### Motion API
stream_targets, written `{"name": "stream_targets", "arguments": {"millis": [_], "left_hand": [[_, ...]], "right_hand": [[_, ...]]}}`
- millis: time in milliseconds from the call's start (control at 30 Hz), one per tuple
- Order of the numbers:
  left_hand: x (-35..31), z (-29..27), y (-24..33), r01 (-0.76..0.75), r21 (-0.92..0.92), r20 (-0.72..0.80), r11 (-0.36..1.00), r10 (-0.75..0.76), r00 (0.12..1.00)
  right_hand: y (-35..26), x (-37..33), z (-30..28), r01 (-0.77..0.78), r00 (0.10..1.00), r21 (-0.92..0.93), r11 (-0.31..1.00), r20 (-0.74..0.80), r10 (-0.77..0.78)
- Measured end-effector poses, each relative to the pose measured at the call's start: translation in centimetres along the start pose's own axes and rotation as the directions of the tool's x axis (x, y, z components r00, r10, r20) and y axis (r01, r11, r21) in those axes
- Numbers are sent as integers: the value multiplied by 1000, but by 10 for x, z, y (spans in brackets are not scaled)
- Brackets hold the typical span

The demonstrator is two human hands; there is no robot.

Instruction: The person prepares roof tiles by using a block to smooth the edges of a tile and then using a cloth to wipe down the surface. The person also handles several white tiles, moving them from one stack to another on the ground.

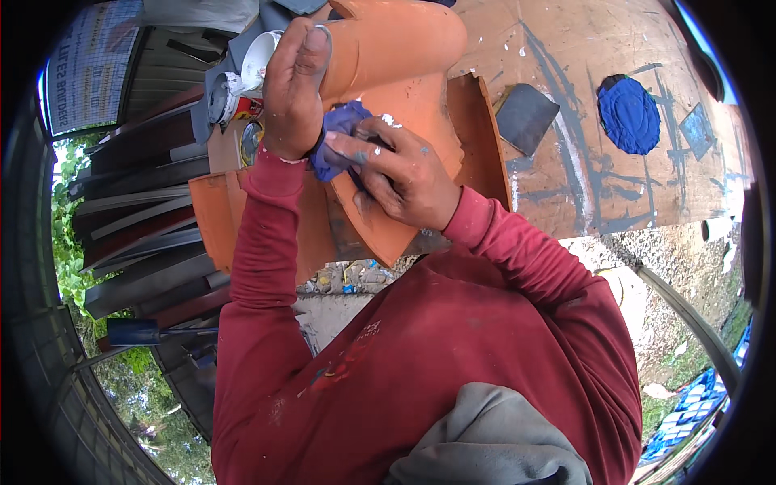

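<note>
An orange roof tile (396,48) with a rounded, barrel-like upper part lies on the work table in front of me. My left hand (295,93) grips its left side, thumb pointing away from me and the other fingers partly hidden. In my right hand (408,174) a bunched blue-purple cloth (343,133) is pinched and pressed to the tile's surface, close by my left wrist. Both hands carry paint specks. More orange tile pieces sit beside and beneath, one standing at the right (477,129) and another at the left (218,214).
A dark sandpaper sheet (527,119), a round blue cloth pad (629,115) and a small blue-grey square (697,131) lie on the paint-streaked wooden table (558,40). An open white tub (260,58) and paint cans (226,97) stand left. Dark tiles (137,202) are stacked beyond.
</note>
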State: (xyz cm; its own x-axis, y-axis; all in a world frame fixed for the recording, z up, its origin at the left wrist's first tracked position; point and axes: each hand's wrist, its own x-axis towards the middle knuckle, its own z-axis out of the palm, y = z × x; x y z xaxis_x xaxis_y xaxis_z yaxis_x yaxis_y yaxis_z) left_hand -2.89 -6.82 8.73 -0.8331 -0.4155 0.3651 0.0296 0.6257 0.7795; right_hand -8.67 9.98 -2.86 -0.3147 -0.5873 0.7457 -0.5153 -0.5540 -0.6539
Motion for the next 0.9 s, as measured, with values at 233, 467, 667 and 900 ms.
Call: {"name": "stream_targets", "arguments": {"millis": [233,467,667,900], "left_hand": [[-1,-16,-18,-146,18,27,989,146,989],[10,-8,-10,-32,-30,37,999,33,999],[1,-6,-10,-104,-33,21,994,104,994],[11,-9,-22,-378,361,45,852,389,920]], "right_hand": [[9,-61,-22,-17,903,43,999,430,-3],[-22,-17,19,-147,983,-109,983,97,158],[-37,-27,-9,-100,906,-145,984,395,150],[-34,-45,15,-262,958,-69,963,100,268]]}}
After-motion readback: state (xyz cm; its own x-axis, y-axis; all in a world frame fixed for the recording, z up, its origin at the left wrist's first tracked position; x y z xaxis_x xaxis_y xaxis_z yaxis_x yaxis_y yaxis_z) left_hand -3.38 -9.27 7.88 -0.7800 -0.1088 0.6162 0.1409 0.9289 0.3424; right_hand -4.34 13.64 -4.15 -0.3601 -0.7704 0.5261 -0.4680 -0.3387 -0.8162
